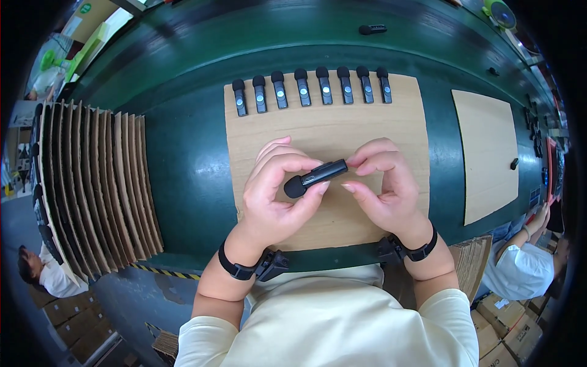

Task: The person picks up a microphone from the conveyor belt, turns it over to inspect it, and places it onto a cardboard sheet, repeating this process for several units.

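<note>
My left hand (267, 192) pinches a small black clip-on wireless microphone (325, 174) between thumb and fingers. Its round foam cap (295, 187) points to the lower left, and the body slants up to the right. Close to the plain end of the body is my right hand (392, 189), thumb and forefinger apart; whether a fingertip touches the end I cannot tell. Below both hands lies a cardboard sheet (333, 223). Along its far edge, several similar microphones (326, 92) stand in a row, foam caps away from me, each with a pale round spot on the body.
A stack of upright cardboard sheets (101, 189) fills the left of the green table (183, 159). Another cardboard sheet (489, 153) with a small black piece (514, 163) lies at right. One more microphone (373, 29) rests at the back. People sit at both sides.
</note>
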### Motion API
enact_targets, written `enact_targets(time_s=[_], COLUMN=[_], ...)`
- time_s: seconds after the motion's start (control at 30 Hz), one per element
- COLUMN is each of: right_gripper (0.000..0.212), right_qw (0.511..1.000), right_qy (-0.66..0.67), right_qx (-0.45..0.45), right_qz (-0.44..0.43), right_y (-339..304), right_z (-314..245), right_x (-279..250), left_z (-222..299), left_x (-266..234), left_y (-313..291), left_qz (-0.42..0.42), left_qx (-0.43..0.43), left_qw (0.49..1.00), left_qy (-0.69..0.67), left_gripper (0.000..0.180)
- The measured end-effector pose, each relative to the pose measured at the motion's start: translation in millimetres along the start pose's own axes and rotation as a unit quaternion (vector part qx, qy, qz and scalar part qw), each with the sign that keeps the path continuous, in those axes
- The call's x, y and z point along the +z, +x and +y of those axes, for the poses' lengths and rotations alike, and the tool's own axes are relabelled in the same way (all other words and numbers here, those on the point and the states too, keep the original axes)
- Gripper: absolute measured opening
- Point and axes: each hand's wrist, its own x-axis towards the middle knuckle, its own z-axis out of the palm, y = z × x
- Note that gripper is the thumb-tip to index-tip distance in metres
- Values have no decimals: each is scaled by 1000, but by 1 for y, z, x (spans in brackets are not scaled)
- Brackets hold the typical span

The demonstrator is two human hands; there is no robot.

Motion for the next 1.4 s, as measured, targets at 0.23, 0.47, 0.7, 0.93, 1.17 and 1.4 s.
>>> enact_targets(time_s=[0.23, 0.47, 0.7, 0.93, 1.17, 1.4], right_gripper=[27, 28, 29, 28, 25, 24], right_qw=[999, 1000, 999, 999, 999, 999], right_qy=[-42, -17, -5, -6, -3, -2], right_qx=[12, 26, 34, 35, 44, 40], right_qz=[-15, -6, -21, -25, -25, -26], right_y=[0, -1, -1, -1, -2, -2], right_z=[-5, -3, -2, -1, -3, -1], right_x=[-2, 0, -2, -2, -2, -2], left_z=[2, 3, 3, 4, 4, 4], left_x=[2, 2, -1, -2, 1, 1], left_y=[0, 0, 0, 0, -3, -3], left_qz=[-3, -23, -61, -80, -80, -82], left_qx=[-15, -38, -65, -91, -102, -108], left_qw=[1000, 999, 996, 992, 990, 989], left_qy=[9, -3, -21, -44, -57, -62], left_gripper=[21, 13, 7, 8, 13, 15])
